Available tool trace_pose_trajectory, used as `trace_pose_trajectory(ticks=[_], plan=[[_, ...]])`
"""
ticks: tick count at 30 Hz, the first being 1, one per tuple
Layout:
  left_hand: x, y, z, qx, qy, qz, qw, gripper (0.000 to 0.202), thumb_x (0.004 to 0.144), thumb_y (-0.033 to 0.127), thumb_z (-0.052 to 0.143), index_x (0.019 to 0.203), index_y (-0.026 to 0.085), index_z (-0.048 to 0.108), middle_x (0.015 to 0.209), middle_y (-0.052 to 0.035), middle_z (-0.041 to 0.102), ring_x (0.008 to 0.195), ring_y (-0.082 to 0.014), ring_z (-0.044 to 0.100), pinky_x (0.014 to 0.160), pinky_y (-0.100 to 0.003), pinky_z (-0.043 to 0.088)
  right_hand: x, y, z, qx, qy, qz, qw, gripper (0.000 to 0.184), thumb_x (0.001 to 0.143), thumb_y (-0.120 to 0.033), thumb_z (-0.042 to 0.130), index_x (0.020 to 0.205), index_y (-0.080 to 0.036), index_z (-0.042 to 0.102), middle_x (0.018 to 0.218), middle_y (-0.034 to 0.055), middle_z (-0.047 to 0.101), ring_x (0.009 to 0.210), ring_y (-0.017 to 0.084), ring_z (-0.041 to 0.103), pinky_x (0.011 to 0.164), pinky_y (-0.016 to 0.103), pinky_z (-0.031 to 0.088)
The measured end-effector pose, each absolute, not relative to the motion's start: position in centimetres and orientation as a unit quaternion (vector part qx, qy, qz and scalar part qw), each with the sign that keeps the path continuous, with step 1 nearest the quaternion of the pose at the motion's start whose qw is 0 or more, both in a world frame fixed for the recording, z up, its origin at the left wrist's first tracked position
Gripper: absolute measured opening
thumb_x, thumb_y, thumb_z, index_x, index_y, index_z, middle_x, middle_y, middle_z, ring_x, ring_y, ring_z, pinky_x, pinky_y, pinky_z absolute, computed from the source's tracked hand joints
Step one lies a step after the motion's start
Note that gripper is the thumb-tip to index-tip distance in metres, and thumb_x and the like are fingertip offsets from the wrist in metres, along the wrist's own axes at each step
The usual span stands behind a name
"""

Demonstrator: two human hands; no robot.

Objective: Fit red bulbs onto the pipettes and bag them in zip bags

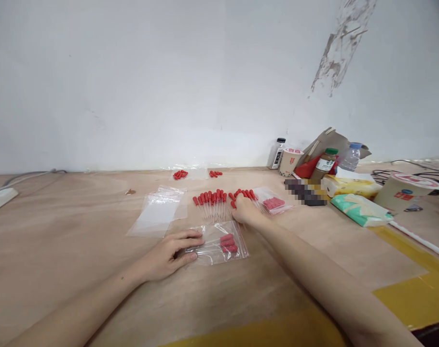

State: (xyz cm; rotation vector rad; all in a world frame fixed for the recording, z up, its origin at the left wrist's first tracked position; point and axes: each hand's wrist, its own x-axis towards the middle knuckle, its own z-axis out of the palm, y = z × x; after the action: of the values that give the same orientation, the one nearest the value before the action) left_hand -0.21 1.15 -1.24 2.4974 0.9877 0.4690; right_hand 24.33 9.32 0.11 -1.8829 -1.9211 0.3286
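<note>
- The left hand (169,255) is lying open and flat on the worktop (78,241), its fingertips pressing on the near-left edge of a clear zip bag (219,243).
- That bag is sitting just in front of the person, holding a few red-bulbed droppers, bulbs pointing right.
- The right hand (244,209) is reaching past the bag to a row of loose droppers (210,200). Its fingers are curling among the red bulbs, and I cannot tell whether it is gripping one.
- A filled bag (273,202) is lying just right of that hand.
- A stack of empty bags (157,212) is resting left of the row.
- Tissue packs (360,209) are lying well off to the right.
</note>
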Motion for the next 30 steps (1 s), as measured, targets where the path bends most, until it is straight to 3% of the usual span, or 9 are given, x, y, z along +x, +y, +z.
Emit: trace_pose_trajectory(ticks=[4, 7, 10, 12, 16, 22, 27, 30], plan=[[-0.1, 1.1, -1.1, 0.899, 0.351, 0.171, 0.197, 0.035, 0.088, 0.033, 0.044, 0.123, 0.029, 0.05, 0.131, -0.0037, 0.046, 0.12, -0.0217, 0.041, 0.1, -0.038, 0.036, 25.7, 8.7, 0.4, -0.648, -0.716, 0.112, 0.234, 0.022, 0.077, -0.015, 0.047, 0.099, -0.011, 0.048, 0.093, 0.0172, 0.061, 0.086, 0.024, 0.059, 0.068, 0.029, 0.041], [-0.2, 1.0, -1.2, 0.899, 0.352, 0.171, 0.197, 0.036, 0.088, 0.034, 0.045, 0.123, 0.028, 0.05, 0.131, -0.0037, 0.046, 0.12, -0.0216, 0.042, 0.1, -0.038, 0.036, 27.9, 7.8, 0.3, -0.594, -0.709, 0.148, 0.35, 0.038, 0.075, -0.014, 0.047, 0.112, -0.013, 0.039, 0.083, 0.0079, 0.059, 0.077, 0.019, 0.059, 0.067, 0.029, 0.044], [-0.2, 1.1, -1.3, 0.898, 0.354, 0.173, 0.196, 0.036, 0.088, 0.034, 0.045, 0.123, 0.028, 0.05, 0.131, -0.0038, 0.046, 0.12, -0.0217, 0.042, 0.099, -0.038, 0.037, 29.4, 6.6, -0.5, -0.544, -0.627, 0.288, 0.477, 0.049, 0.075, -0.02, 0.047, 0.12, -0.018, 0.028, 0.071, -0.0028, 0.05, 0.056, 0.013, 0.056, 0.053, 0.028, 0.047], [-0.1, 1.1, -1.3, 0.897, 0.358, 0.171, 0.195, 0.035, 0.088, 0.035, 0.045, 0.123, 0.029, 0.05, 0.131, -0.0036, 0.046, 0.12, -0.0219, 0.042, 0.099, -0.039, 0.037, 29.7, 5.8, -1.4, -0.51, -0.56, 0.368, 0.54, 0.049, 0.073, -0.024, 0.05, 0.116, -0.02, 0.028, 0.069, -0.006, 0.046, 0.05, 0.011, 0.055, 0.048, 0.027, 0.049], [-0.1, 1.1, -1.2, 0.898, 0.363, 0.161, 0.189, 0.035, 0.088, 0.035, 0.044, 0.122, 0.029, 0.05, 0.131, -0.0031, 0.046, 0.12, -0.0216, 0.042, 0.098, -0.038, 0.038, 28.8, 4.4, -2.7, -0.476, -0.453, 0.452, 0.603, 0.043, 0.068, -0.026, 0.058, 0.103, -0.022, 0.033, 0.065, -0.0082, 0.047, 0.053, 0.011, 0.058, 0.052, 0.027, 0.052], [-0.2, 0.9, -1.3, 0.896, 0.373, 0.167, 0.176, 0.042, 0.088, 0.035, 0.045, 0.128, 0.027, 0.041, 0.131, -0.0036, 0.046, 0.121, -0.0212, 0.04, 0.1, -0.039, 0.035, 27.5, 3.4, -3.0, -0.412, -0.401, 0.592, 0.565, 0.026, 0.068, -0.032, 0.062, 0.086, -0.018, 0.047, 0.066, -0.0023, 0.057, 0.063, 0.011, 0.062, 0.067, 0.028, 0.051], [-0.1, 0.8, -1.1, 0.892, 0.377, 0.172, 0.183, 0.045, 0.087, 0.034, 0.046, 0.13, 0.027, 0.037, 0.132, -0.0035, 0.044, 0.119, -0.0208, 0.041, 0.1, -0.037, 0.035, 27.7, 3.0, -2.9, -0.425, -0.528, 0.562, 0.474, 0.031, 0.067, -0.036, 0.065, 0.087, -0.014, 0.056, 0.059, -0.0044, 0.055, 0.044, 0.004, 0.047, 0.041, 0.017, 0.038], [0.0, 0.8, -1.0, 0.893, 0.372, 0.174, 0.183, 0.045, 0.087, 0.034, 0.046, 0.131, 0.027, 0.037, 0.132, -0.0036, 0.044, 0.119, -0.0205, 0.042, 0.099, -0.037, 0.036, 27.6, 2.9, -3.0, -0.423, -0.55, 0.556, 0.457, 0.035, 0.064, -0.035, 0.066, 0.089, -0.018, 0.05, 0.075, -0.004, 0.058, 0.036, 0.001, 0.04, 0.031, 0.015, 0.028]])
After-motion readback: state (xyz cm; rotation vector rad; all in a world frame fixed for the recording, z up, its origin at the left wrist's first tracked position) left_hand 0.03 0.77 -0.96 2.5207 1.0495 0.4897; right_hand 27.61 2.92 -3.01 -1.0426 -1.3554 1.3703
